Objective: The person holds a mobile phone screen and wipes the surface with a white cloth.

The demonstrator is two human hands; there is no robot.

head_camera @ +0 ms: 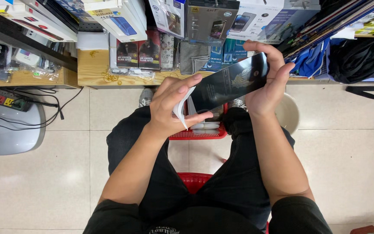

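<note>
A long flat black package with a pale emblem is held level above my lap. My right hand grips its far right end, fingers curled over the top edge. My left hand is at its left end, pinching a white sleeve or insert that sticks out of the package. Below the hands sits a red basket with white items in it, between my knees.
A wooden shelf across the top holds boxed phone accessories and packets. A power strip with cables lies on a grey round object at left. A black bag is at right. I sit on a red stool over a tiled floor.
</note>
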